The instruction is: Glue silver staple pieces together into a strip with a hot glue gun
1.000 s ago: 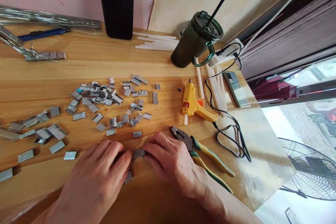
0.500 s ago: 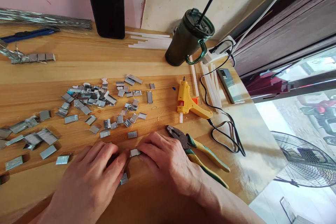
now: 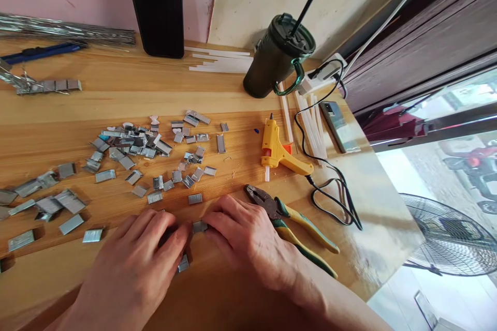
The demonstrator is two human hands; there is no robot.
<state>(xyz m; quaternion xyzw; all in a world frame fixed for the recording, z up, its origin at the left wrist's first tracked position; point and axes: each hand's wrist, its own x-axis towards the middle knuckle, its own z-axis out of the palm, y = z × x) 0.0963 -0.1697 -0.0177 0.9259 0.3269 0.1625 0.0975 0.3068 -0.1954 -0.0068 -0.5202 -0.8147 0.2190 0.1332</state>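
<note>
Near the front of the wooden table, a short strip of staples [image 3: 199, 226] shows between my two hands. My left hand [image 3: 142, 253] has its thumb and index finger closed on the strip's left end, while the fingertips of my right hand [image 3: 248, 238] pinch its right end. Another staple strip [image 3: 183, 264] lies just below my left thumb, partly covered. Beyond the hands a single staple strip [image 3: 195, 198] rests flat, and a loose heap of staple strips [image 3: 135, 142] spreads across the table farther back.
Pliers [image 3: 272, 206] with green-yellow handles lie right of my right hand. Behind them are a yellow glue gun [image 3: 277, 147], its black cord [image 3: 330, 165] and white glue sticks [image 3: 312, 126]. A dark lidded mug [image 3: 277, 57] and an upright phone [image 3: 157, 10] stand at the back.
The strip between my fingers has tilted slightly, so its face looks darker. Both hands stay in nearly the same place, and the other things lie as before.
</note>
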